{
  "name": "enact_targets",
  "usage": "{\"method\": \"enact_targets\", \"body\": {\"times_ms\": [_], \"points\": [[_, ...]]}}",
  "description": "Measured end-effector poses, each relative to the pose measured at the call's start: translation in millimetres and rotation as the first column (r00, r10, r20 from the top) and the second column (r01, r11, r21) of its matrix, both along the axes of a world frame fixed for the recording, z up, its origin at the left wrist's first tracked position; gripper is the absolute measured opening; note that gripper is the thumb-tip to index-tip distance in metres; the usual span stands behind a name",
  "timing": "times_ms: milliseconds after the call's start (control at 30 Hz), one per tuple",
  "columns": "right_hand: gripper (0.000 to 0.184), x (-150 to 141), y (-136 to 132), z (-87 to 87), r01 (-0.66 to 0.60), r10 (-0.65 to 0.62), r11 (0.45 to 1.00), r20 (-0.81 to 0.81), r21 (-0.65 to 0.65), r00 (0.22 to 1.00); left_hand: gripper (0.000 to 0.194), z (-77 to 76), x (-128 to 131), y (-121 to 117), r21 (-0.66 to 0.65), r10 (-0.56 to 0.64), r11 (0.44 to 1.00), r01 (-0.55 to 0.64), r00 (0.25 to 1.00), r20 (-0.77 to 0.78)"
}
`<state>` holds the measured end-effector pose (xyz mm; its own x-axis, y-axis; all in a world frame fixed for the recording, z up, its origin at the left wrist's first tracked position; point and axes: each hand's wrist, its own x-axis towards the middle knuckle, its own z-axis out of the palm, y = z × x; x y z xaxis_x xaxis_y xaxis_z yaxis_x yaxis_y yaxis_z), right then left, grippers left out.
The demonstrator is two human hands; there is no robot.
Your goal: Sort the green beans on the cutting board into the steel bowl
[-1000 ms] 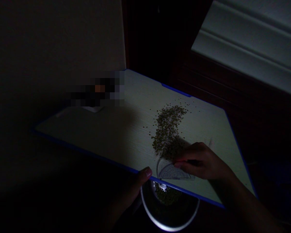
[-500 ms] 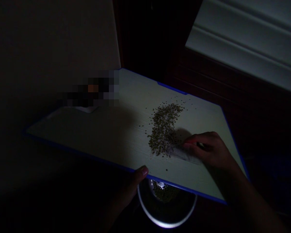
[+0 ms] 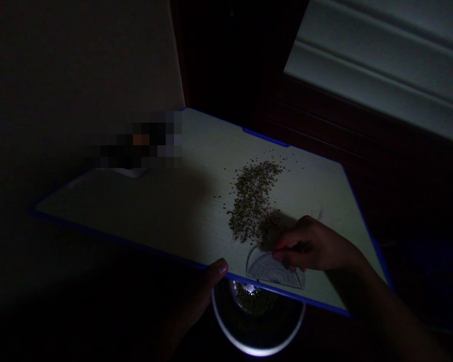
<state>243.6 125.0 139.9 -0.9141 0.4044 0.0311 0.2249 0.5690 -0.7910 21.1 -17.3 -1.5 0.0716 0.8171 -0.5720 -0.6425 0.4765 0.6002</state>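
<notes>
A white board with a blue rim [image 3: 166, 216] lies across the view, tilted toward me. My left hand [image 3: 207, 281] grips its near edge, thumb on top and fingers hidden below. A clear half-round protractor [image 3: 268, 269] is pinched in my right hand [image 3: 313, 246], its straight side close to the board's near edge. Beyond the protractor, small brownish-green seeds [image 3: 251, 198] lie in a loose, curved patch with a few strays. Below the near edge is a round bowl [image 3: 262, 351] with a bright rim and more such seeds inside, partly covered by the board.
A blurred-out object with a pale base [image 3: 132, 172] is at the board's far left edge. Behind it rises a plain wall [image 3: 83, 60]. Dark wood and a pale ridged panel [image 3: 381, 60] are at upper right. The room is very dim.
My right hand has drawn the protractor from the seed patch toward the board's near edge. The protractor's curved face now shows more plainly. My left hand keeps its hold.
</notes>
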Motion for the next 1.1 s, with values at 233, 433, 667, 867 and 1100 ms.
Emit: {"method": "enact_targets", "body": {"times_ms": [233, 433, 667, 867, 1100], "points": [[0.020, 1, -2, 0.1, -0.011, 0.019, 0.984, 0.041, -0.178, 0.999, 0.047, 4.8, 0, 2, 0.039, 0.076, 0.996, -0.076, 0.997, -0.004], [0.021, 18, 9, -1.7, 0.233, -0.242, 0.957, -0.030, -0.170, 0.970, 0.049, 7.8, -2, 3, -0.031, 0.099, 0.995, -0.098, 0.995, 0.027], [0.019, 26, 14, -2.8, 0.536, -0.599, 0.795, -0.222, -0.283, 0.770, 0.043, 15.1, -6, 4, -0.066, 0.100, 0.993, -0.094, 0.991, 0.086], [0.022, 23, 17, -1.1, 0.543, -0.625, 0.775, -0.268, -0.323, 0.733, 0.039, 30.8, -20, 4, 0.055, -0.041, 0.998, 0.034, 0.991, 0.131], [0.029, 46, 5, -5.8, 0.738, -0.701, 0.674, -0.351, -0.039, 0.621, 0.045, 23.0, -34, 4, 0.055, 0.048, 0.997, -0.057, 0.988, 0.146]]}}
